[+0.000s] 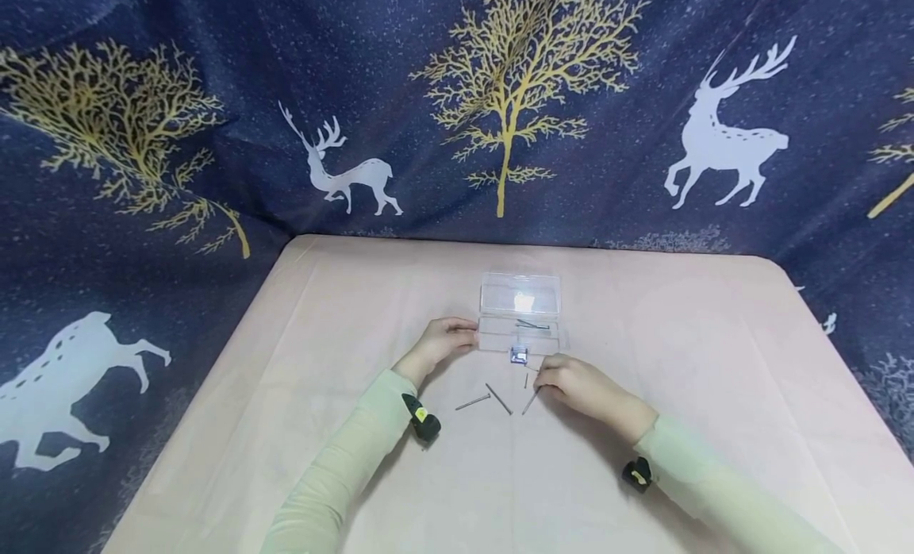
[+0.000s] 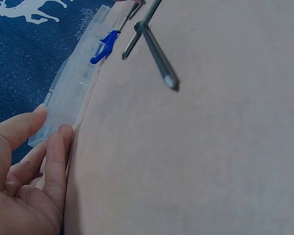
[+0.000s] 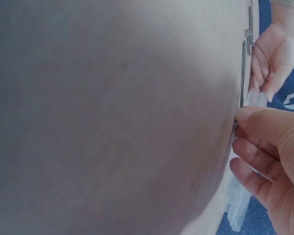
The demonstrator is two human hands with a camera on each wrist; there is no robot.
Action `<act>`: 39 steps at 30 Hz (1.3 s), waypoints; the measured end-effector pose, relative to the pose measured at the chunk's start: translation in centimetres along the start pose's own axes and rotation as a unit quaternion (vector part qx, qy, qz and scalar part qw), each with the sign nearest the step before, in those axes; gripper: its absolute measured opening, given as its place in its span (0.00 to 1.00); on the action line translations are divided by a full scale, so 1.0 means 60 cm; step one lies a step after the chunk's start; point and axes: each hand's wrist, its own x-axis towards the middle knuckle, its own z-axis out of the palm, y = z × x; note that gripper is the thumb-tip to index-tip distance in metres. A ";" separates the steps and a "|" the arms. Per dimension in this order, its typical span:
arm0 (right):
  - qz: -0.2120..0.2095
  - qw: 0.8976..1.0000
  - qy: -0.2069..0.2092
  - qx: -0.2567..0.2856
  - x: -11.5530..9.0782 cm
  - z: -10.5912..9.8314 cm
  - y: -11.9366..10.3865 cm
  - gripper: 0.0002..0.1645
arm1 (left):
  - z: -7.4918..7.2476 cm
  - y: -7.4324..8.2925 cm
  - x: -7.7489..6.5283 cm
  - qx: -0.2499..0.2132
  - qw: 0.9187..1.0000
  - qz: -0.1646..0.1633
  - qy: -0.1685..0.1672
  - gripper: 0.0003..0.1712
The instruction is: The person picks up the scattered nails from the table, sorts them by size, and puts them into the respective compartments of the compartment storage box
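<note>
A clear plastic box [image 1: 493,344] stands with its lid [image 1: 521,294] tilted back, and several nails [image 1: 532,325] lie inside. My left hand [image 1: 444,344] holds the box's left end between thumb and fingers. My right hand [image 1: 571,383] pinches a long nail [image 1: 530,402] near the box's front right corner; its upper end is hidden by the fingers. A small blue piece [image 1: 519,355] is against the front wall; its exact kind is unclear. Two long nails [image 1: 498,398] [image 1: 473,402] and a tiny one [image 1: 527,381] lie on the table between the hands.
The table [image 1: 643,324] has a pale pink cover. Behind it hangs a dark blue cloth [image 1: 607,181] printed with deer and golden trees. Both wrists wear small black cameras [image 1: 421,419] over pale green sleeves.
</note>
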 end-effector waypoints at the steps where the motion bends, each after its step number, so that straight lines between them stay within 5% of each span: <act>1: -0.002 1.000 0.000 -0.001 0.000 0.000 0.001 0.07 | 0.000 0.000 0.000 0.000 1.000 -0.001 0.000 0.19; 17: -0.060 0.996 -0.006 -0.058 0.002 0.007 0.009 0.06 | -0.010 0.001 -0.001 0.006 1.000 0.019 -0.022 0.18; 27: -0.006 0.999 -0.021 0.025 -0.007 -0.009 0.006 0.10 | -0.006 0.004 0.002 0.004 1.000 0.002 -0.007 0.19; 39: 0.069 0.987 -0.034 0.142 -0.025 -0.009 0.005 0.07 | -0.003 -0.001 0.001 -0.002 1.000 0.008 -0.005 0.18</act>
